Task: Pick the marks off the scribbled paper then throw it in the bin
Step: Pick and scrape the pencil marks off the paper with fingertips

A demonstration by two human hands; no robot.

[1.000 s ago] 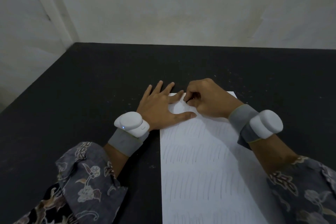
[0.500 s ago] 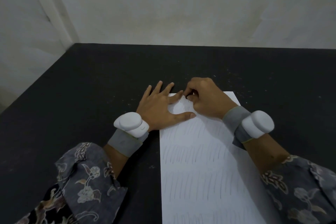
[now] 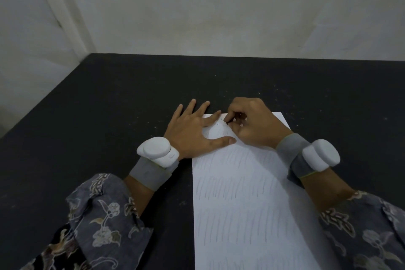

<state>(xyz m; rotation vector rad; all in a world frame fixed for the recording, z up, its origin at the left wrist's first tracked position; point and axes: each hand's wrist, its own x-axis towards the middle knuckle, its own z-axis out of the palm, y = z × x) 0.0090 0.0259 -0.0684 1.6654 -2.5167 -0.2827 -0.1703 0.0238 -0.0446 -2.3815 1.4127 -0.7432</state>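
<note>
At the far left a floral sleeve [image 3: 96, 221] leads up to a grey wrist strap carrying a white sensor pod [image 3: 156, 151]. Beyond it the left hand [image 3: 192, 129] lies flat with fingers straight and spread, holding nothing: three fingers rest on the black table [image 3: 87, 116], while the index finger and thumb press on the upper left corner of the scribbled paper [image 3: 241, 204], pinning it just left of the point where the other hand works. The sheet lies flat on the table, running from under both hands toward the near edge of the view, with rows of faint pencil strokes across it below the grip. Just right of the left index fingertip, the right hand [image 3: 256, 125] rests on the top of the sheet with its fingers curled tightly, thumb and forefinger pinched together around something small and dark at the paper's surface; what that thing is cannot be told. Behind that pinch, toward the right, come a second grey strap with a white pod [image 3: 320, 155] and the other floral sleeve [image 3: 368, 232].
</note>
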